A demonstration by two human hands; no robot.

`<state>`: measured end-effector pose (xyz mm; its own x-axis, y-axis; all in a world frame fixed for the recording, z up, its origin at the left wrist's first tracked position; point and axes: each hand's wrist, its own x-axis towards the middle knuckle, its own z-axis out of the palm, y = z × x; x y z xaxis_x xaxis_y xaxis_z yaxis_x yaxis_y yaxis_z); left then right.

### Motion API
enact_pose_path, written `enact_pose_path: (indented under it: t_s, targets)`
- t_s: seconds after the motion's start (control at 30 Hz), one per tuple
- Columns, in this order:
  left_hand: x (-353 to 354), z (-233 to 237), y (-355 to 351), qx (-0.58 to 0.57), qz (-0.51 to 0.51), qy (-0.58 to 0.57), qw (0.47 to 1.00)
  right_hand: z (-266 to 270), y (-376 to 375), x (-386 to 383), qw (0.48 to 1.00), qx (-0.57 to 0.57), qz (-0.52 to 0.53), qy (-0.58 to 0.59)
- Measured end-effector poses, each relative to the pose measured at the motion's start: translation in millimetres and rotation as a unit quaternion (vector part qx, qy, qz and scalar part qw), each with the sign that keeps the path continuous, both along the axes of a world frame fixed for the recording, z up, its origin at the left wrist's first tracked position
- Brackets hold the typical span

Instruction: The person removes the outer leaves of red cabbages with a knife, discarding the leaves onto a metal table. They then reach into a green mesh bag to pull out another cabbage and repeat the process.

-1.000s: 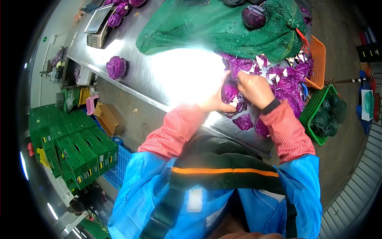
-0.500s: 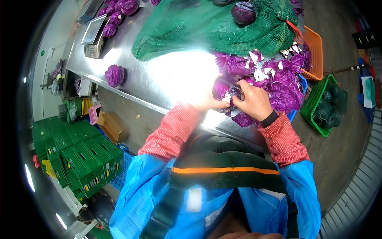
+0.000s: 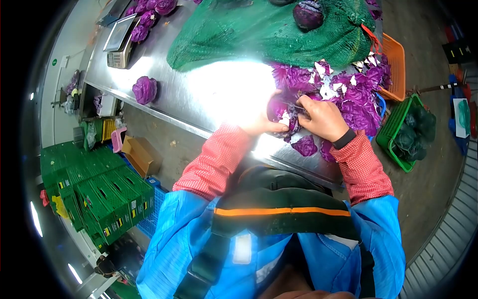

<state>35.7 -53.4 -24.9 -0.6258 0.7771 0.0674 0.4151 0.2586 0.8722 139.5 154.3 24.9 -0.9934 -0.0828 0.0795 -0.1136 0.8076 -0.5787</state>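
Observation:
My left hand [image 3: 260, 121] is closed around a red cabbage [image 3: 277, 110] at the table's near edge, its thumb across the front. White cut stem shows on the cabbage's side facing me. My right hand [image 3: 324, 119] has its fingers bent against the cabbage's right side. A thin dark blade-like thing [image 3: 294, 103] shows at its fingertips, mostly hidden by the fingers. Beside and beyond my right hand lies a heap of loose purple cabbage leaves [image 3: 356, 107] with white stem pieces among them. Glare washes out part of my left hand.
A green mesh sack [image 3: 239, 40] lies across the steel table [image 3: 174, 92], a dark cabbage [image 3: 308, 15] on top. Left are a single cabbage [image 3: 145, 90], a scale [image 3: 119, 45] and more cabbages [image 3: 148, 19]. Orange [image 3: 395, 67] and green crates [image 3: 393, 122] stand right; green crates [image 3: 109, 199] are stacked lower left.
My right hand has moved slightly right and down, pulling back a little from the cabbage. Leaves near the table edge have shifted. My left hand stays on the cabbage.

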Motion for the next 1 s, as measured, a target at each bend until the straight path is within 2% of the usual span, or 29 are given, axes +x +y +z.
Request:
enact_pose_path:
  t_s: [0.07,0.23,0.33,0.4,0.47,0.53,0.57,0.6,0.63,0.67,0.77,0.87,1.0]
  targets:
    - [-1.7,0.6,0.9,-0.005,0.001,-0.003,1.000,-1.4,-3.1,-2.4,0.997,0.072,0.009,0.012]
    - [-6.8,2.9,3.3,-0.028,0.012,-0.027,0.999,-14.7,-5.2,-7.5,0.998,0.041,-0.018,0.040]
    - [-2.2,28.2,7.9,0.007,0.000,-0.285,0.959,-24.6,-2.8,-18.1,0.997,0.020,-0.064,0.043]
    - [-6.3,3.2,0.8,-0.029,-0.030,-0.122,0.992,-26.9,3.7,-25.6,0.994,0.013,-0.103,0.025]
    - [-7.5,-4.8,-0.6,-0.049,-0.047,-0.037,0.997,-33.5,16.0,-26.3,0.987,-0.084,-0.138,-0.022]
    - [-5.8,-2.1,0.5,-0.055,-0.049,-0.047,0.996,-18.2,8.7,-19.9,0.978,-0.171,-0.121,-0.016]
    - [-4.7,-0.3,0.2,-0.058,-0.049,-0.058,0.995,-2.8,2.0,-15.1,0.971,-0.169,-0.127,-0.109]
    - [-5.9,4.7,1.2,-0.063,-0.050,-0.079,0.994,11.8,-5.0,-11.5,0.979,-0.120,-0.106,-0.127]
    - [-7.0,7.5,2.5,-0.067,-0.052,-0.099,0.992,7.1,-6.1,-8.8,0.988,-0.094,-0.089,-0.079]
    - [-6.8,6.3,3.0,-0.070,-0.054,-0.087,0.992,0.7,-7.1,-7.1,0.995,-0.068,-0.072,-0.031]
    - [-6.1,4.8,3.4,-0.085,-0.060,-0.064,0.993,-6.5,-0.4,-8.6,0.997,-0.022,-0.070,-0.018]
    - [-4.9,8.4,6.1,-0.083,-0.061,-0.058,0.993,-2.9,-2.4,-6.8,0.996,0.071,-0.035,0.033]
    - [-0.2,9.6,6.6,-0.086,-0.034,-0.008,0.996,-43.4,21.7,-22.6,0.987,0.013,-0.157,0.023]
